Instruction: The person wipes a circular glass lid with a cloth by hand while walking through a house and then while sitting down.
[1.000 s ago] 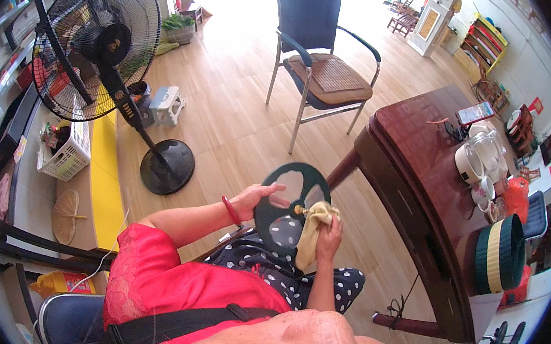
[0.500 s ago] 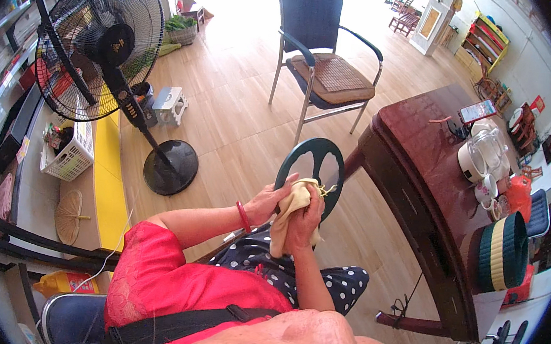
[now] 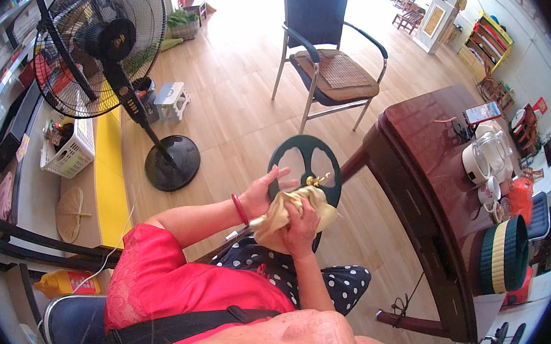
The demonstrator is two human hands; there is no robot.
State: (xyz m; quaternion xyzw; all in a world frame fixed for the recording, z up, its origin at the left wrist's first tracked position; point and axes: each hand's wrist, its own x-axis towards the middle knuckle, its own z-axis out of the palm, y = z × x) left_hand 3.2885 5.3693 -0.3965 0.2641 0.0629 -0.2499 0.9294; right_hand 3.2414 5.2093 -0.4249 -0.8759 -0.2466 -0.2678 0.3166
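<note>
Fan (image 3: 114,40) left, chair (image 3: 335,72) ahead, table (image 3: 419,123) right; phone (image 3: 482,113) on table; cloth (image 3: 279,220) before disc (image 3: 305,142).

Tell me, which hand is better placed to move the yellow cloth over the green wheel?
Probably the right hand: it holds the yellow cloth near the middle of the green wheel. The left hand is at the wheel's left rim.

Over at ten o'clock there's a black standing fan (image 3: 117,39), armchair (image 3: 335,71) at one, green-and-cream tub (image 3: 499,250) at three.
</note>
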